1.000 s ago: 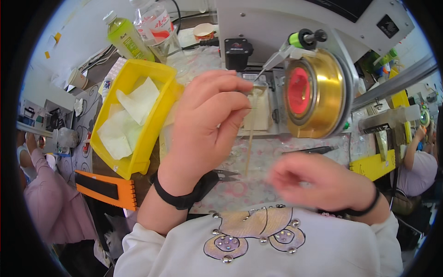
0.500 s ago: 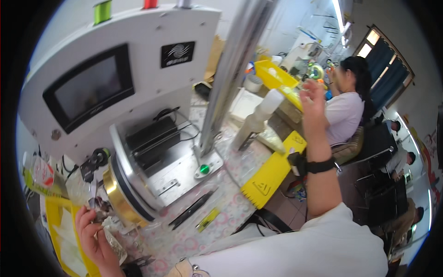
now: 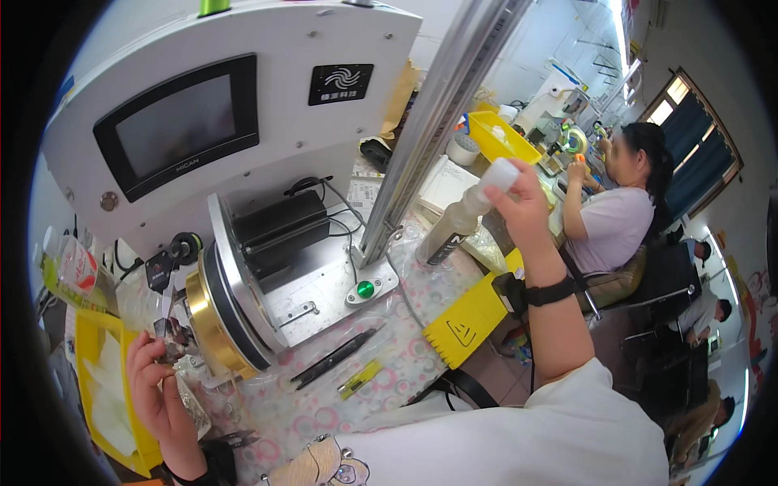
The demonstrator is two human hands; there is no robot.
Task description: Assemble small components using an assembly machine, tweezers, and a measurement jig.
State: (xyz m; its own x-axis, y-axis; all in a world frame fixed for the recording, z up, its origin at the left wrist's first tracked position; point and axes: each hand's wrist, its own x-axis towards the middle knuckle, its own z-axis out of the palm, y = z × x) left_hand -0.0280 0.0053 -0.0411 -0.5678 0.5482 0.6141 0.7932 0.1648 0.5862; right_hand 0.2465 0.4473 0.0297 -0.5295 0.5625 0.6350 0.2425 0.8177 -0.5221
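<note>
At the right, my right hand (image 3: 521,202) closes its fingers around the white cap of a plastic bottle (image 3: 455,224), which stands slightly tilted in view on the table. My left hand (image 3: 160,389) is at the lower left with its fingers bent. Its fingertips meet at a small dark, shiny piece (image 3: 173,334) beside the brass-coloured wheel (image 3: 212,324); what exactly they grip is partly hidden. The wheel belongs to a white machine (image 3: 284,134) with a dark screen (image 3: 178,121) and a green button (image 3: 365,289).
A yellow tray (image 3: 81,356) holding white sheets lies by my left hand. A black pen-like tool (image 3: 336,358) and a yellow-green cutter (image 3: 362,379) lie in front of the machine. A metal post (image 3: 433,121) rises beside it. A co-worker (image 3: 612,211) sits to the right.
My right hand has come down from the raised position onto the bottle cap and closed on it. My left hand stays beside the brass wheel. The view has shifted slightly.
</note>
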